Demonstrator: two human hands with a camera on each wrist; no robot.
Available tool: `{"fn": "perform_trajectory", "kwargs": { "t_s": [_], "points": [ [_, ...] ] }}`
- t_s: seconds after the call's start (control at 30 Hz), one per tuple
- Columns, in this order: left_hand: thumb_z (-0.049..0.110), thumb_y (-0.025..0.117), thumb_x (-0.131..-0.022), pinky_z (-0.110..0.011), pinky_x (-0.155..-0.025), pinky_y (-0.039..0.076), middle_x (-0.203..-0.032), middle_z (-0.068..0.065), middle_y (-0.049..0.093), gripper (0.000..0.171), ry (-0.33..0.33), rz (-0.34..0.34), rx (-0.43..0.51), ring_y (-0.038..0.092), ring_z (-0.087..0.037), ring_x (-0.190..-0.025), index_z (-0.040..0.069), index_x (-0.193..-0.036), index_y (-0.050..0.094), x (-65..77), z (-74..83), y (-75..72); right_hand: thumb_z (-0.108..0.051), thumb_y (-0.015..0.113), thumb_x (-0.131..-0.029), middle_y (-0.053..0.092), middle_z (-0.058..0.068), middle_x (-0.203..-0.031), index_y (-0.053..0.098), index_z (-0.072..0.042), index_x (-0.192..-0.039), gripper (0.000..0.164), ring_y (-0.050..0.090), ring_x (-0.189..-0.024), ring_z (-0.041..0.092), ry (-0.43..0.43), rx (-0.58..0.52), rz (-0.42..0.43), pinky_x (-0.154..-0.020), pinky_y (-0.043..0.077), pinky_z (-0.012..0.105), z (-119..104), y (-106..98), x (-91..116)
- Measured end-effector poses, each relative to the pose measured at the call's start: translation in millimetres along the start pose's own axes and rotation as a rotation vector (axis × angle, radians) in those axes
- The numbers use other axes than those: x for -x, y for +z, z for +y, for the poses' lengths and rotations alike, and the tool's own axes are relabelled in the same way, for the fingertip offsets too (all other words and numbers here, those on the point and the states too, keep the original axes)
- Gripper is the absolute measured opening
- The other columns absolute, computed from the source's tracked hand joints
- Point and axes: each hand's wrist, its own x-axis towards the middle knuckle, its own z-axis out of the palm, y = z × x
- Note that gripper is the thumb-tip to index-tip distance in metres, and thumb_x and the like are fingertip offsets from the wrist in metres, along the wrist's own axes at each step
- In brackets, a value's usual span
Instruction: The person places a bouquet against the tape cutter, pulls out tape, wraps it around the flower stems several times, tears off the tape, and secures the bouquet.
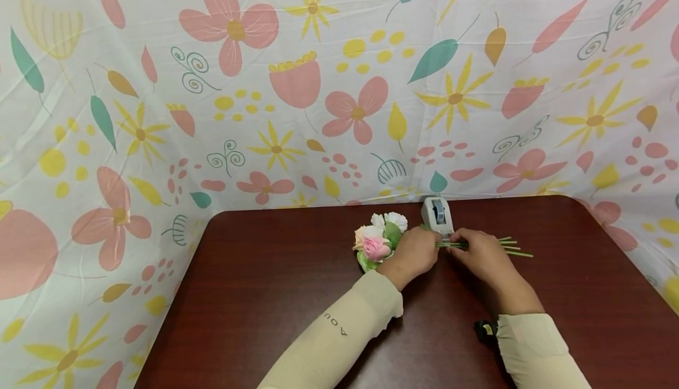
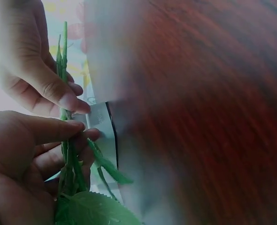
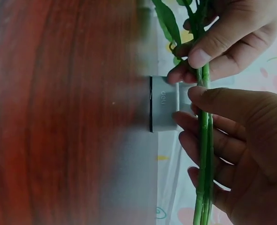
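A bunch of artificial flowers [image 1: 375,248], pink, white and peach with green leaves, lies sideways over the table, heads to the left. My left hand [image 1: 418,251] grips the green stems [image 3: 203,154] just below the heads, thumb and fingers around them. Close beside it, my right hand [image 1: 485,257] pinches the same stems between thumb and fingers; their cut ends stick out to the right. Directly behind the hands stands a white and grey tape dispenser [image 1: 438,214] with a roll in it. Its front end [image 2: 101,123] is right at the fingertips in the wrist views.
The dark red-brown wooden table [image 1: 265,294] reaches back to a flower-printed cloth [image 1: 339,82], which also hangs at both sides. A small black object [image 1: 485,330] with a yellow mark shows beside the right sleeve [image 1: 536,342].
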Motion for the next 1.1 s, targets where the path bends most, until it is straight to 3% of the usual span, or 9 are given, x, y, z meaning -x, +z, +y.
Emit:
{"fn": "perform_trajectory", "kwargs": {
  "t_s": [0.47, 0.83, 1.1],
  "points": [
    [0.028, 0.062, -0.092, -0.023, -0.072, 0.051, -0.083, 0.012, 0.071, 0.009, 0.033, 0.042, 0.020, 0.062, -0.012, -0.087, 0.030, -0.094, 0.070, 3.4, 0.1, -1.8, -0.019, 0.074, -0.083, 0.070, 0.010, -0.082, 0.068, -0.015, -0.092, 0.012, 0.060, -0.069, 0.024, 0.014, 0.004, -0.011, -0.063, 0.046, 0.041, -0.5, -6.5, 0.3],
    [0.024, 0.060, -0.093, -0.025, -0.065, 0.050, -0.078, 0.009, 0.070, 0.008, 0.036, 0.070, 0.000, 0.061, -0.014, -0.083, 0.027, -0.091, 0.068, 7.8, 2.0, 2.4, -0.017, 0.074, -0.083, 0.068, 0.009, -0.084, 0.065, -0.015, -0.089, 0.011, 0.058, -0.073, 0.021, 0.005, -0.016, -0.056, -0.066, 0.045, 0.039, -1.3, -6.9, 0.8],
    [0.024, 0.061, -0.091, -0.024, -0.063, 0.047, -0.076, 0.010, 0.070, 0.006, 0.017, 0.099, -0.045, 0.059, -0.012, -0.082, 0.025, -0.087, 0.066, 10.0, 6.5, 6.3, -0.014, 0.075, -0.082, 0.065, 0.007, -0.080, 0.062, -0.016, -0.084, 0.013, 0.055, -0.074, 0.021, -0.011, -0.028, -0.039, -0.066, 0.044, 0.038, -1.9, -6.5, 1.2]
  ]
}}
